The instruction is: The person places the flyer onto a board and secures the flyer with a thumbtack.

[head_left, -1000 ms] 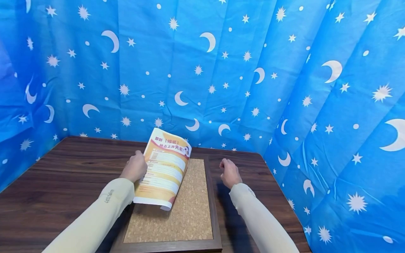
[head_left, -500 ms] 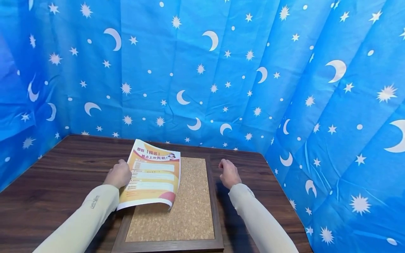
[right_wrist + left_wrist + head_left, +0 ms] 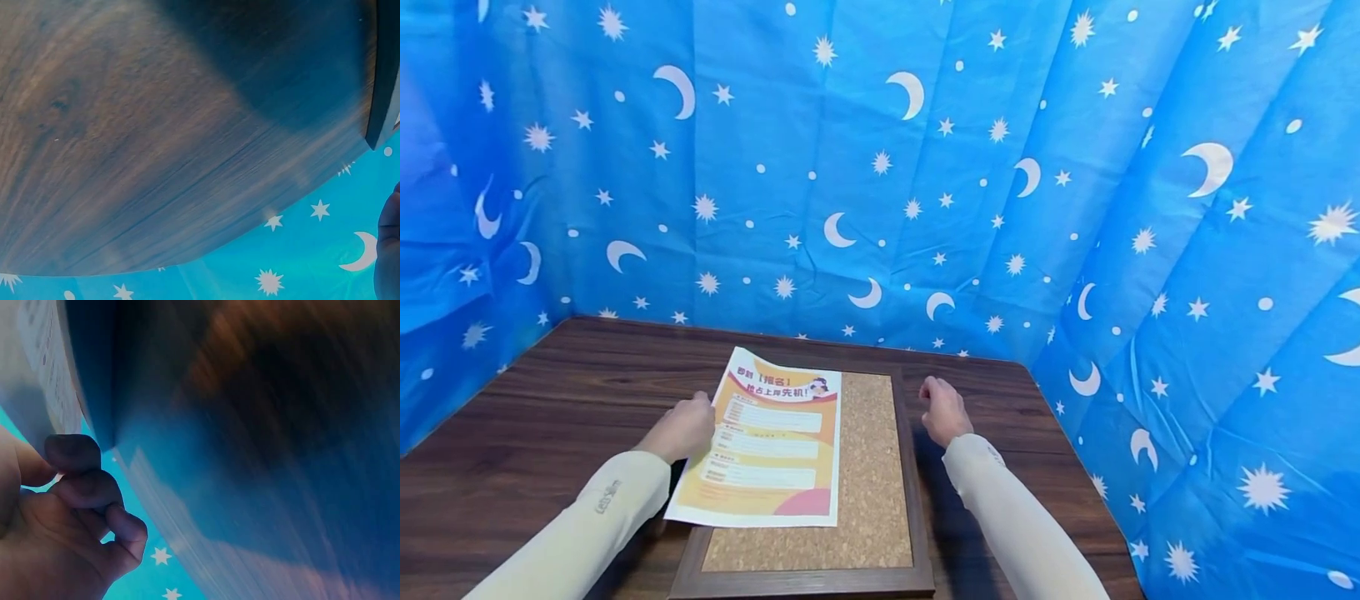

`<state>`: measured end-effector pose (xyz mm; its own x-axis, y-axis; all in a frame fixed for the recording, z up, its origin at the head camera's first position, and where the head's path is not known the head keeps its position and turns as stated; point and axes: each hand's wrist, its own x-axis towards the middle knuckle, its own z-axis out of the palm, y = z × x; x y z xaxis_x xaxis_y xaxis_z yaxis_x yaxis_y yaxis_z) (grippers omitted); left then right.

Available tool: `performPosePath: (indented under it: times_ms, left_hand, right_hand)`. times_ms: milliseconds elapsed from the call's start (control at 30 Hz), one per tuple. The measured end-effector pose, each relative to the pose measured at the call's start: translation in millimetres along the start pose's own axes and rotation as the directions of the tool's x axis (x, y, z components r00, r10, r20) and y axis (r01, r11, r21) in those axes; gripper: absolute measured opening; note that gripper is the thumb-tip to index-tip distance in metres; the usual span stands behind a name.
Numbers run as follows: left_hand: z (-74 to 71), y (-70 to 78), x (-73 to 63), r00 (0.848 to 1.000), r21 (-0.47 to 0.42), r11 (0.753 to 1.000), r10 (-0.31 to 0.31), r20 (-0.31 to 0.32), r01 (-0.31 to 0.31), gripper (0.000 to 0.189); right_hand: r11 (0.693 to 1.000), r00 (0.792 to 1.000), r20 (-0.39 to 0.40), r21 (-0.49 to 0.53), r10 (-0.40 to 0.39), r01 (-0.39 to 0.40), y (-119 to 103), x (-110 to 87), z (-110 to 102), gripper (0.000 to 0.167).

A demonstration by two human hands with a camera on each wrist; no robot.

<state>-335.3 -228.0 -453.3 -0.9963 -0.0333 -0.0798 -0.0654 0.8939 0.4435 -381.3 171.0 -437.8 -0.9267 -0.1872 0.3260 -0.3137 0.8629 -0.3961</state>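
A printed poster (image 3: 767, 446) in yellow, white and pink lies over the left part of a framed cork board (image 3: 872, 475) in the head view. My left hand (image 3: 683, 427) pinches the poster's left edge between thumb and curled fingers. The left wrist view shows that hand (image 3: 69, 506) from the palm side, with the sheet (image 3: 47, 362) rising beside its fingertips. To the right of the board, my right hand (image 3: 945, 408) hovers with loosely curled fingers and holds nothing. Only a sliver of that hand (image 3: 389, 250) enters the right wrist view.
The board's brown frame (image 3: 917, 500) borders the cork; the poster covers its left side. Dark wood grain marks the table (image 3: 572, 392) around it. A blue curtain (image 3: 760, 167) with white moons and stars hangs behind and along the right side.
The poster has gone from lifted and curled to nearly flat on the board, shifting left and toward me. My left hand moved with it. My right hand has stayed almost still.
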Motion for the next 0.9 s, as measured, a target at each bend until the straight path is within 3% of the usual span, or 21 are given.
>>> performPosePath:
  times_ms: [600,900]
  left_hand:
    - [25.2,31.6,-9.6,0.999,-0.015,0.999,0.052,-0.002,-0.052,0.036]
    - [28.0,39.8,-16.8,0.979,0.058,0.979,0.199,-0.050,-0.197,0.025]
  right_hand:
    - [1.000,1.000,0.008,0.002,-0.015,0.015,-20.8,15.9,5.2,0.032]
    - [1.000,1.000,0.009,-0.014,-0.011,0.011,-29.4,23.5,12.3,0.029]
